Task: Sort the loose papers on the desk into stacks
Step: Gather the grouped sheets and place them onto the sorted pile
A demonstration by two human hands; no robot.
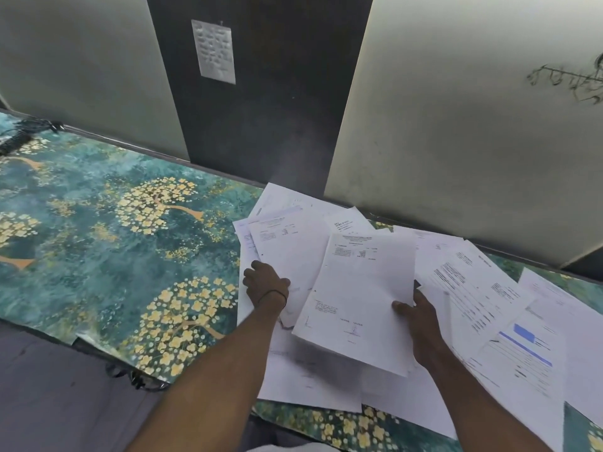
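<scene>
Left of the left hand [266, 283], the patterned surface [98, 230] lies open as far as a dark coiled cord [16, 140] at the far corner. Beyond both hands, wall panels [456, 141] close off the back edge. Right of the right hand [419, 316], overlapping papers [489, 298] cover the surface.

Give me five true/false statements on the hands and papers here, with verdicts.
1. The right hand pinches a printed sheet near its right edge, thumb on top. True.
2. The papers already sit in neat, squared stacks. False: they lie loose and overlapping at mixed angles.
3. A sheet with blue blocks lies to the right of the right hand. True.
4. The wrist of the left hand is bare. False: a thin dark band circles it.
5. A single sheet hangs on the dark wall panel behind the desk. True.
</scene>
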